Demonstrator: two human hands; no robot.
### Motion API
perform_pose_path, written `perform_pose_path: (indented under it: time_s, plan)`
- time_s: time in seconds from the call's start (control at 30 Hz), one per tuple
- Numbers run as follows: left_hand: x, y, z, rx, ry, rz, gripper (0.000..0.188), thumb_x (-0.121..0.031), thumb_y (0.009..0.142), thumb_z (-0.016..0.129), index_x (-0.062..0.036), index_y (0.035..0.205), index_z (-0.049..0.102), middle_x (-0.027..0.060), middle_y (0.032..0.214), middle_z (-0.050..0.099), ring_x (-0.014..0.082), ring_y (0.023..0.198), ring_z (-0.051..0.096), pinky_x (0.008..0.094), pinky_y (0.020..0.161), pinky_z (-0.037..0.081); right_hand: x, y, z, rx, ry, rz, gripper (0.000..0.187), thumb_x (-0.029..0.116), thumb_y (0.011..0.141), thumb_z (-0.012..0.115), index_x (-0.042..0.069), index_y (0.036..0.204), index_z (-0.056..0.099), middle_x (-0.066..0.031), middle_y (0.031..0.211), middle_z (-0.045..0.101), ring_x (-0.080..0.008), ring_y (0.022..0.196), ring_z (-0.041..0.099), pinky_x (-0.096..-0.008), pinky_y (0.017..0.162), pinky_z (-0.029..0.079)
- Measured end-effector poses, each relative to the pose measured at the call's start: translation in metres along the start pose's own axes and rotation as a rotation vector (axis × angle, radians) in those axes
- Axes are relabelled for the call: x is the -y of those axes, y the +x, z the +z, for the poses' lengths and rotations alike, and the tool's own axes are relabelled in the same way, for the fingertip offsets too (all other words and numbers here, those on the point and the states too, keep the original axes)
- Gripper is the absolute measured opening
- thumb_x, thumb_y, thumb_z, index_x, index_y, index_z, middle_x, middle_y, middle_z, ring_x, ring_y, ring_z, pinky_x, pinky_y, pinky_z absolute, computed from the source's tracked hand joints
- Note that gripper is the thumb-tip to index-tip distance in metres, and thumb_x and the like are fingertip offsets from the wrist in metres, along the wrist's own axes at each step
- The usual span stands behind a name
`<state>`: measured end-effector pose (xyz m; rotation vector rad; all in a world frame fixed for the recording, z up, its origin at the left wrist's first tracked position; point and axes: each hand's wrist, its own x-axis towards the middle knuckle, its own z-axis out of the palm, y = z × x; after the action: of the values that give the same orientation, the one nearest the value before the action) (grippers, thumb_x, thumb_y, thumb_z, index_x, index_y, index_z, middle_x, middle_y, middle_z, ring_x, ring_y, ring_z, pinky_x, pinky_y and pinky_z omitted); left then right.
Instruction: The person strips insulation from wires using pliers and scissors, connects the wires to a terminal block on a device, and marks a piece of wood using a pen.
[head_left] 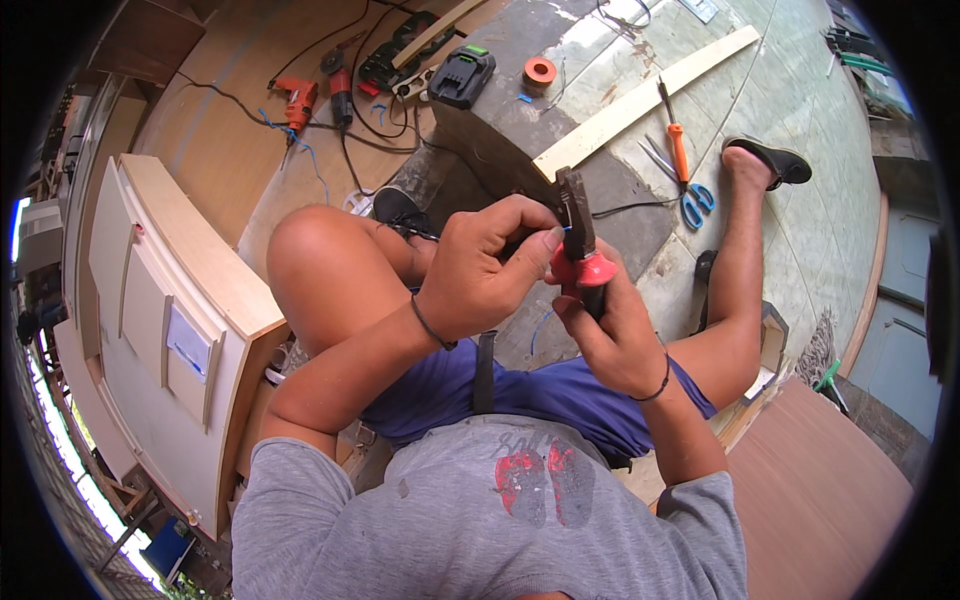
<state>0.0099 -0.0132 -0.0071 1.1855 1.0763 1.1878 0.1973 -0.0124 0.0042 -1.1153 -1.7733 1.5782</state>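
Observation:
Over my lap, my right hand [622,335] is wrapped round a pair of pliers [578,235] with red and black handles, its dark metal jaws pointing up and away from me. My left hand [490,262] is closed in a pinch just left of the jaws. A short blue bit of wire [567,229] shows between its fingertips and the pliers; the rest of that wire is hidden by my fingers. Beyond the pliers, a black cable [635,208] runs right across the floor. Whether the jaws grip the wire, I cannot tell.
A wooden strip [650,100], an orange-handled screwdriver [678,150], blue scissors [693,203], an orange tape roll [539,73] and a black battery pack [463,76] lie ahead. Farther left are an orange drill [297,103], a red grinder [340,95] and tangled cords. A white cabinet [170,330] stands left.

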Motion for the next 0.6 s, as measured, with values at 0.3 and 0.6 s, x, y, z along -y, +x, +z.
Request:
perform_pose_path:
  time_s: [0.3,0.6]
  plan:
    - [-0.0022,-0.0008,0.0007,-0.032,-0.019,0.018,0.01,-0.006,0.09,0.057,0.0028,0.093,0.06,0.0045,0.071,0.063,0.004,0.065,0.058,0.0213,0.056,0.047,0.0043,-0.0016,0.0027,0.032,0.209,0.138,0.055,-0.004,0.085,0.055,0.0,0.136,0.036,-0.0088,0.104,0.058,-0.0152,0.091,0.057,-0.0299,0.083,0.046]
    - [-0.0023,-0.0003,0.0012,-0.054,-0.079,0.035,0.01,-0.008,0.092,0.056,0.0017,0.094,0.059,0.0012,0.07,0.061,0.0029,0.063,0.055,0.0195,0.055,0.045,0.0035,-0.0032,0.0041,0.025,0.177,0.16,0.053,-0.002,0.085,0.057,0.0,0.133,0.037,-0.0098,0.102,0.058,-0.0155,0.093,0.057,-0.028,0.084,0.044]
